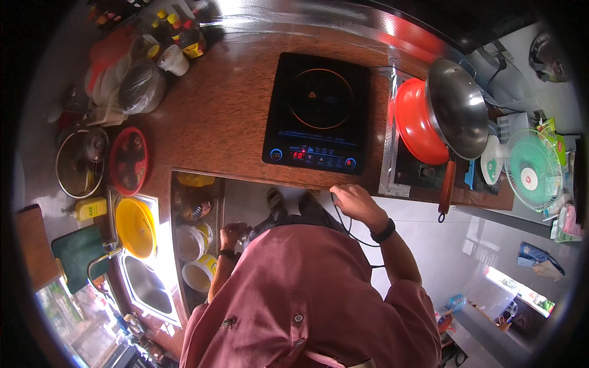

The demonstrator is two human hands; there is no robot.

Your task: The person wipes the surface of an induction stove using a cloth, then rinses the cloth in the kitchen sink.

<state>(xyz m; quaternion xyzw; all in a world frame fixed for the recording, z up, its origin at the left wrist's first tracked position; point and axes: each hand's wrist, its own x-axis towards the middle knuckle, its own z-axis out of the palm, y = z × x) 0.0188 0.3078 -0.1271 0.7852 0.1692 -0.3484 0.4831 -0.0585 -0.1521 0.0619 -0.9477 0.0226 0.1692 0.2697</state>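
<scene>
An induction cooktop (pixel 317 112) lies on the brown stone counter (pixel 221 101) in front of me, its display lit red and no pan on it. My right hand (pixel 356 203) is at the counter's front edge, just below the cooktop's right corner, fingers curled; a thin black cable hangs beside it, and whether the fingers grip anything cannot be told. My left hand (pixel 233 234) is low at my left side, close to my trousers, its fingers partly hidden. To the right of the cooktop, a steel wok (pixel 455 108) with a wooden handle leans against a red basin (pixel 416 122).
At the left are a yellow basin (pixel 134 227), a steel sink (pixel 149 283), a red basket (pixel 129 161) and a film-covered bowl (pixel 142 87). Sauce bottles (pixel 191 41) stand at the back left. White buckets (pixel 199 273) sit below the counter. A green fan (pixel 531 170) is far right.
</scene>
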